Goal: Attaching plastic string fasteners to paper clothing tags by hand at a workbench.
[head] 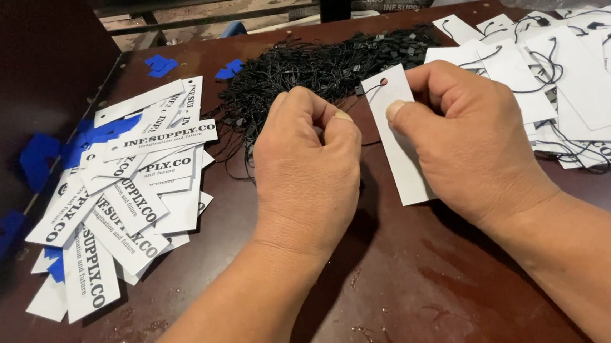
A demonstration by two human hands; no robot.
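Head view: the right hand [472, 145] pinches a white tag [398, 136] between thumb and fingers and holds it upright over the dark table [414, 286], with the punched hole at the top end. The left hand [309, 168] is at 9 o'clock from the tag, very near to it, and its thumb and forefinger are pressed together on a thin black string [370, 88]. The string end seems to go to the hole, but it is too fine to tell if it has passed through.

At 12 o'clock from the hands lies a heap of black strings [312, 67]. At 9 o'clock is a pile of printed tags [117, 199] without strings, with some blue scraps [39, 158] beside and under it. At 3 o'clock is a pile of strung tags [571, 81], each with a black loop.

I judge that the step in hand is the threading of one string through the hole of the held tag. The next move asks for a steady tag and a fine aim of the string tip into the small hole, then a pull so that the loop sits, without dragging more strings from the heap
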